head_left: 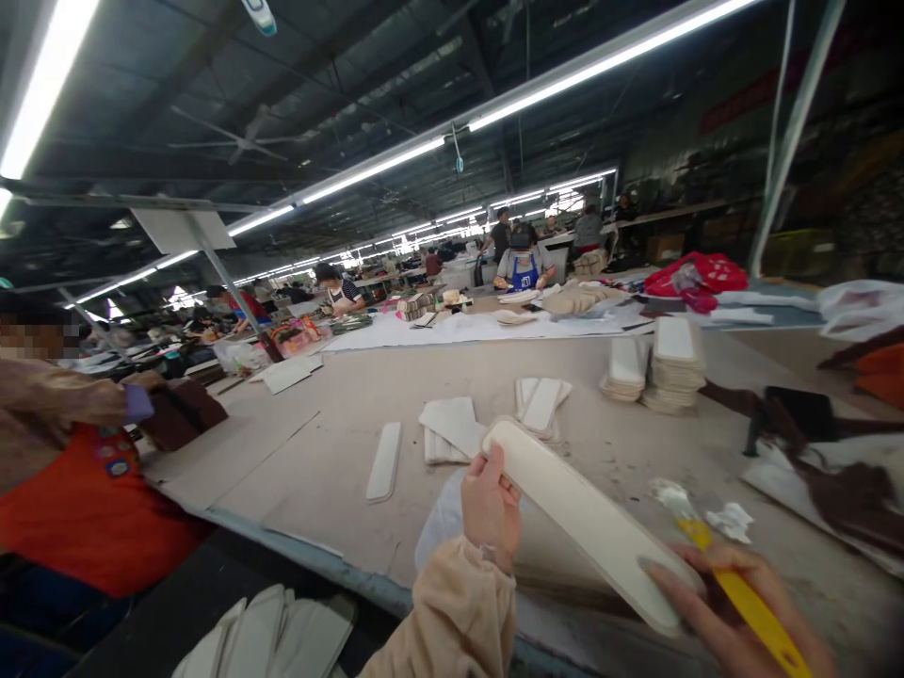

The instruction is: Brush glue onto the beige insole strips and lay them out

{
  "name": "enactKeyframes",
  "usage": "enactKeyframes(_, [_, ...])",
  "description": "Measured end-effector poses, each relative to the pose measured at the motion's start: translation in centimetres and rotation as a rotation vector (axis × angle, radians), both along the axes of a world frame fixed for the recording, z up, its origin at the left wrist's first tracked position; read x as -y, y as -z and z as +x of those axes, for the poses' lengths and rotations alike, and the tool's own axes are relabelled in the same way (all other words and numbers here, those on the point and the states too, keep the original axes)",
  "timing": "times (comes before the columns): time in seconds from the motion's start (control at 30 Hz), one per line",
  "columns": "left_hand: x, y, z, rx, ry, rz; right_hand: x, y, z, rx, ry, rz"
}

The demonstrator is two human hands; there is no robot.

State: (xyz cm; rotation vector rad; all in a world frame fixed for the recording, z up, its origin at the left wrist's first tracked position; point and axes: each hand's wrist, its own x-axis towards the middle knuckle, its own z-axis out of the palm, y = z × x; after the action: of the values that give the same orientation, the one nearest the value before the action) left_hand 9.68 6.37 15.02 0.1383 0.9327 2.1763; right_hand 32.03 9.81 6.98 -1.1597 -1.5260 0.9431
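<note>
My left hand (489, 508) grips the upper end of a long, cream, rounded insole board (586, 523), held tilted above the table's near edge. My right hand (734, 612) supports the board's lower end with its fingers and holds a yellow-handled brush (734, 584), whose pale, glue-smeared bristles point up and away at the left. Both hands are closed on what they hold. A beige sleeve covers my left wrist.
More cream boards lie loose (385, 461) and in small piles (540, 405), with taller stacks (674, 363) farther back on the big grey table (282, 461). Brown pieces (847, 490) lie at right. A person in orange (77, 508) sits at left; others work at tables behind.
</note>
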Motion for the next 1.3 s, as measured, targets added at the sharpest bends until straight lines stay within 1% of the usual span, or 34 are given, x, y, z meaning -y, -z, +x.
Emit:
enactKeyframes(0.4, [-0.1,0.1,-0.1,0.037,-0.053,-0.042,0.6,-0.8,-0.3,-0.032,-0.029,0.03])
enactKeyframes(0.57, [-0.3,0.1,-0.2,0.038,-0.053,-0.056,0.9,-1.0,-0.4,-0.056,-0.041,0.06])
enactKeyframes(0.7, [-0.3,0.0,-0.4,0.04,-0.043,-0.056,1.3,-1.2,-0.5,-0.057,-0.068,0.04])
enactKeyframes(0.77, [0.0,0.1,-0.3,0.046,0.007,-0.044,1.4,-1.4,-0.6,-0.068,-0.058,0.02])
enactKeyframes(0.8, [0.2,0.1,-0.1,0.045,0.057,-0.041,1.4,-1.5,-0.7,-0.072,-0.052,0.013])
enactKeyframes(0.9, [1.1,0.6,0.7,-0.003,0.27,-0.062,1.2,-1.5,-0.8,-0.093,-0.033,0.014])
enactKeyframes(0.97, [1.7,1.0,1.3,-0.06,0.373,-0.088,1.1,-1.4,-0.8,-0.117,-0.036,0.009])
enactKeyframes(1.03, [2.1,1.4,1.8,-0.09,0.393,-0.107,1.1,-1.3,-0.8,-0.137,-0.047,-0.008])
enactKeyframes(1.13, [2.3,1.8,2.1,-0.079,0.362,-0.123,1.2,-1.4,-0.8,-0.167,-0.075,-0.029])
enactKeyframes(1.3, [2.2,1.8,1.7,-0.085,0.337,-0.122,1.4,-1.6,-0.8,-0.226,-0.094,-0.044])
